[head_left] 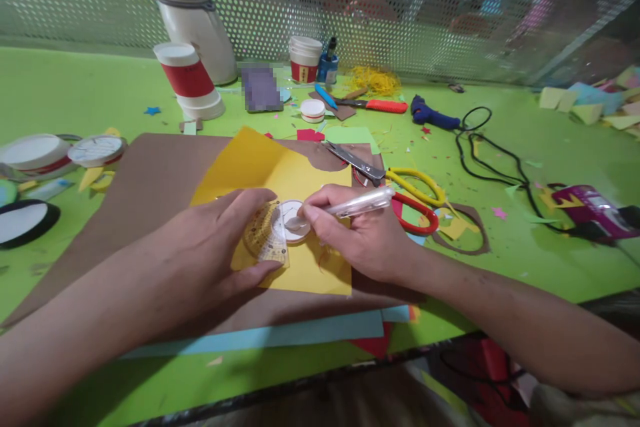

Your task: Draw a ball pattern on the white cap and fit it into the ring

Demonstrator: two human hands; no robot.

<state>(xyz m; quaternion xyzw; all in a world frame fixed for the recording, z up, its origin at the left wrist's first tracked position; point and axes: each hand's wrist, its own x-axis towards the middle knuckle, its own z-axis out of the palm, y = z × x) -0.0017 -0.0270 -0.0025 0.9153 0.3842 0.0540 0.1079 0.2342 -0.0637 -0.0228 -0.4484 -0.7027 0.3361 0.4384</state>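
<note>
Left hand (220, 240) presses a small clear protractor (267, 235) flat on the yellow paper (280, 180), fingers closed over its edges. Right hand (355, 230) grips a clear pen (357, 202), tip at a white round lid (296, 220) touching the protractor, mid-sheet. Protractor looks light, stiff, likely slippery; best pinned by its rim. Scissors (400, 187) lie just right of the sheet.

Scissors (400, 190), glue gun (434, 115), paper cups (193, 80)
</note>
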